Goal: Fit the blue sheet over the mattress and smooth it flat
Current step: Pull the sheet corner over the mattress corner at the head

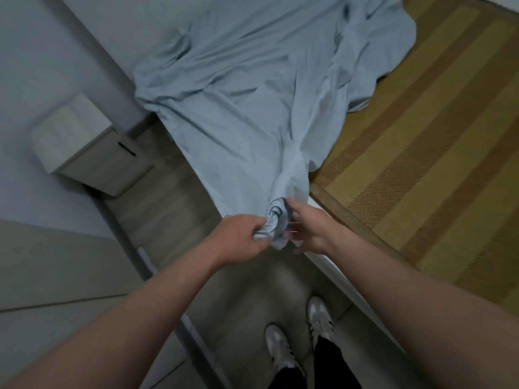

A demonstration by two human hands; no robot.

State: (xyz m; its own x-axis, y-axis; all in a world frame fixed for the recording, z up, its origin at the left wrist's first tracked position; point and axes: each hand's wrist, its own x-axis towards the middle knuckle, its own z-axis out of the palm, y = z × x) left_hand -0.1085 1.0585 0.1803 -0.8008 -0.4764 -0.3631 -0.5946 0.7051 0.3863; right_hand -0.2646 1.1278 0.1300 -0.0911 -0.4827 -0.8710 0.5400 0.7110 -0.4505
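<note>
The pale blue sheet [252,88] lies crumpled across the left part of the bed, with folds running toward its gathered corner at the bed's near edge. My left hand [241,238] grips that bunched corner, which shows a dark elastic hem. My right hand [311,228] is just to the right of the bunch, fingers spread and blurred, touching or nearly touching the cloth. The mattress carries a striped yellow-brown woven mat [421,153], bare on the right side. Its white edge [337,273] runs down toward my feet.
A small white bedside cabinet [84,144] stands against the wall at the left. A narrow strip of wood-look floor [168,209] lies between cabinet and bed. My two white shoes [297,335] stand on the floor close to the bed's side.
</note>
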